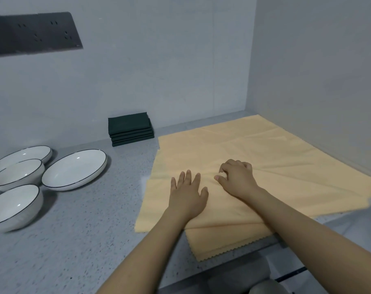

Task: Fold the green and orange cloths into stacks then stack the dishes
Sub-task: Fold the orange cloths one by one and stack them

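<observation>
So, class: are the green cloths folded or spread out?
Folded. The green cloths sit in a neat squared stack against the back wall, layered edges showing down the front.

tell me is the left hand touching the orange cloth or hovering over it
Touching. The head view shows the left hand lying flat, fingers straight, palm down on the orange cloth, with no gap or shadow beneath it.
</observation>
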A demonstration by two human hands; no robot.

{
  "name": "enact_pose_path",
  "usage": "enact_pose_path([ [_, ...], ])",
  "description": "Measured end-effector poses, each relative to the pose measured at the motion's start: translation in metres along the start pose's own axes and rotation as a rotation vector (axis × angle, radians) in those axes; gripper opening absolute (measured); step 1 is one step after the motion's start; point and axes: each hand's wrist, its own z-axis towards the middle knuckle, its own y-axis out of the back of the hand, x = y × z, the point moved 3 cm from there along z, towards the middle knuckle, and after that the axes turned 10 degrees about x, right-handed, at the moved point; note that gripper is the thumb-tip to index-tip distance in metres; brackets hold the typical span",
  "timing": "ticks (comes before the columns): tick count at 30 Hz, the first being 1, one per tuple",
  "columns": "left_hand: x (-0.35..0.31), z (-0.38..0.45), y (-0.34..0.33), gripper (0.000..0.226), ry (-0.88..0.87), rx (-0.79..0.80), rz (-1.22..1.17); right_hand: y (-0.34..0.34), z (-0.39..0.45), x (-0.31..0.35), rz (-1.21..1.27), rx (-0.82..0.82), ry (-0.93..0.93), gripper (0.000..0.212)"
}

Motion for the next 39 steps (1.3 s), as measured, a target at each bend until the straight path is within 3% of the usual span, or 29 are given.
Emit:
enact_pose_path([
  [6, -0.021, 0.008, 0.002, 0.058, 0.038, -0.039, -0.084, 0.000, 0.003, -0.001, -0.024, 0.012, 0.017, 0.030],
  [13, -0.015, 0.010, -0.009, 0.063, 0.075, -0.001, 0.079, 0.023, -0.016, -0.044, -0.050, -0.135, 0.003, 0.028],
  [22, -0.021, 0.012, -0.014, 0.063, 0.073, -0.016, 0.108, 0.063, -0.031, -0.103, -0.285, -0.060, -0.005, 0.042],
  [28, -0.020, 0.010, -0.014, 0.063, 0.074, -0.022, 0.103, 0.095, -0.025, -0.120, -0.192, 0.001, -0.110, 0.049],
  [39, -0.023, 0.010, -0.014, 0.063, 0.069, -0.034, 0.100, 0.070, -0.045, -0.159, -0.236, -0.052, -0.253, 0.031],
])
